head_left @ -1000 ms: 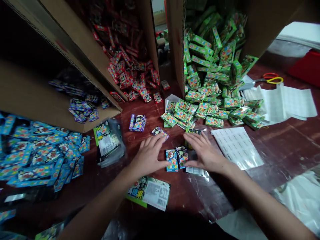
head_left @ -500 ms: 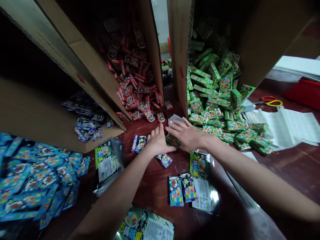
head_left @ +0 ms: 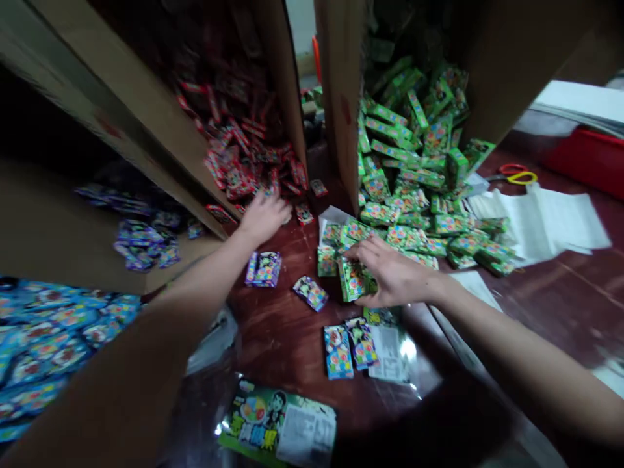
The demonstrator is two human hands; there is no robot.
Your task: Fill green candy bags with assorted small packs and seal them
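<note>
My left hand [head_left: 264, 215] reaches to the spill of small red boxes [head_left: 244, 170] at the mouth of a cardboard carton; its fingers curl onto the boxes, blurred by motion. My right hand [head_left: 387, 276] is closed on a small green box [head_left: 351, 280] at the near edge of the green box pile [head_left: 414, 195]. A purple box pair [head_left: 263, 268], a single purple box [head_left: 311, 292] and two boxes laid side by side [head_left: 347, 348] lie on the dark red table between my arms.
Tall open cartons [head_left: 336, 97] stand at the back. Blue boxes [head_left: 43, 344] heap at left, purple ones [head_left: 141, 237] inside a left carton. Label sheets [head_left: 536, 221], scissors [head_left: 514, 174] and a red bin [head_left: 585, 159] lie right. Printed bags [head_left: 277, 426] sit near me.
My left hand moved up and left to the red boxes. My right hand drew back toward me and closed on a green box.
</note>
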